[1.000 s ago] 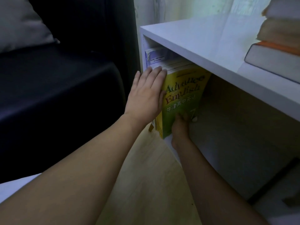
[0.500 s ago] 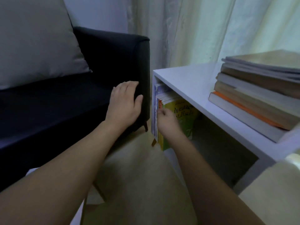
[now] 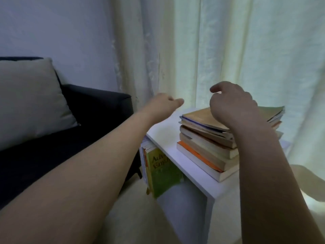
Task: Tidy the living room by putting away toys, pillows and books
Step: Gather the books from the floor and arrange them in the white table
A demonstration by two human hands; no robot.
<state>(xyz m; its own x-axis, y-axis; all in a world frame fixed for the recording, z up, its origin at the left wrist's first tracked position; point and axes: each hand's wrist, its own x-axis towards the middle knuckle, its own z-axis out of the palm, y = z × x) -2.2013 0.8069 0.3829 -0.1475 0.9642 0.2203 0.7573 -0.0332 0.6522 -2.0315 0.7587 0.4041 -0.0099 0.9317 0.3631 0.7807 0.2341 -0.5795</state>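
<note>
Head view, with the white side table (image 3: 190, 170) as landmark. A stack of books (image 3: 207, 147) lies flat on the table top, toward its far right side. The right hand (image 3: 232, 108) hovers above the stack, fingers curled loosely and apart, gripping nothing; contact with the top cover cannot be told. The left hand (image 3: 163, 104) is held out over the table's left far corner, empty, fingers loosely curled. Under the table top, at the left end, a green-yellow book (image 3: 163, 173) stands upright beside other upright books. Left of the table: a dark sofa (image 3: 98, 110) bearing a grey pillow (image 3: 29, 101). Behind it: a pale curtain (image 3: 228, 46).
</note>
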